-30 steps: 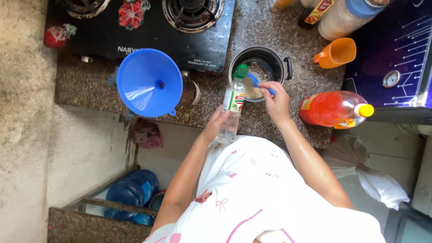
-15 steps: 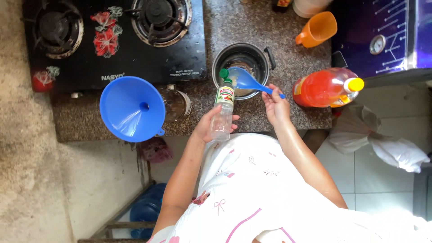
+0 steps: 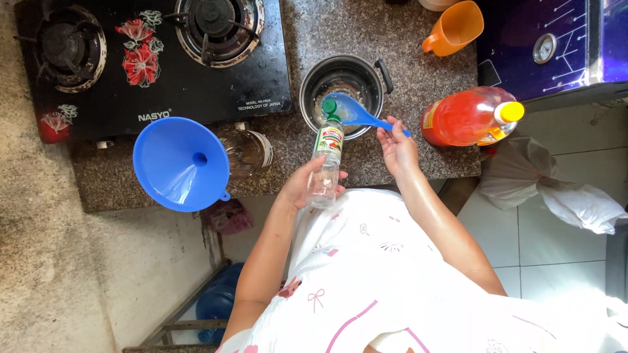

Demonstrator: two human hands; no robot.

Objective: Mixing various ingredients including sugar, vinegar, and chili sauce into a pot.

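At frame center, our left hand (image 3: 302, 189) has its grip closed around a small clear bottle (image 3: 326, 163), its long axis upright. Our right hand (image 3: 396, 147) pinches a blue spoon (image 3: 356, 113), bowl touching the bottle's green cap (image 3: 330, 106), over the pot (image 3: 343, 91) on the desk (image 3: 392, 39).

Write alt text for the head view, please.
Left hand holds a small clear bottle tipped toward a blue spoon in the right hand, over a black pot on the stone counter.

Blue funnel (image 3: 176, 163), blue spoon (image 3: 356, 113), orange cup (image 3: 454, 28), red-flowered black stove (image 3: 150, 59), speckled counter (image 3: 405, 65).
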